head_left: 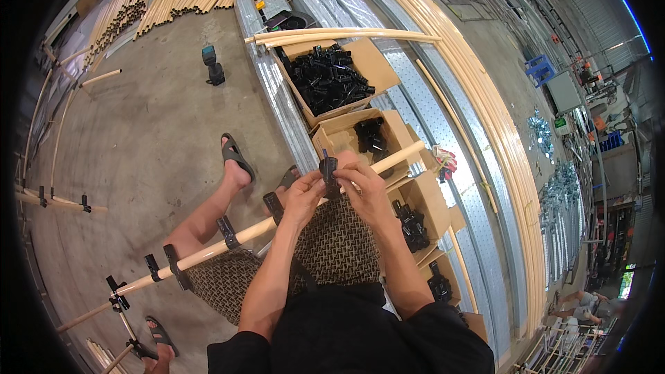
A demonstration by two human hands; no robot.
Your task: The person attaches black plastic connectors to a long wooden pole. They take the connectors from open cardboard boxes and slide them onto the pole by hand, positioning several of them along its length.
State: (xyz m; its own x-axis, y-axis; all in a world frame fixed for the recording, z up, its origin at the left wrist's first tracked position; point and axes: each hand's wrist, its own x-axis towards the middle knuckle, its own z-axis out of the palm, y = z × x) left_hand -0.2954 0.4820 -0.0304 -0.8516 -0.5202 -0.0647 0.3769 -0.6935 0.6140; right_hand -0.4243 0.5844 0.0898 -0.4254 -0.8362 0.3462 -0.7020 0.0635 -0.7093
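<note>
A long cream-coloured pole (216, 251) lies slantwise across my lap. Several black pipe clamps, such as this clamp (227, 233), sit along it to the left. Over the pole, both hands pinch another black clamp (331, 177) between thumbs and fingertips. My left hand (302, 197) grips its left side, and my right hand (363, 188) its right side. A thin dark stub, perhaps a bolt, sticks up from its top. The fingertips partly hide whether this clamp encircles the pole.
Open cardboard boxes of black fittings (329, 79) stand to my right. Beyond them lie silver metal profiles (454, 201) and many cream poles (502, 159). A cordless drill (213, 66) stands on the concrete floor ahead. Another person's sandalled foot (161, 338) shows at lower left.
</note>
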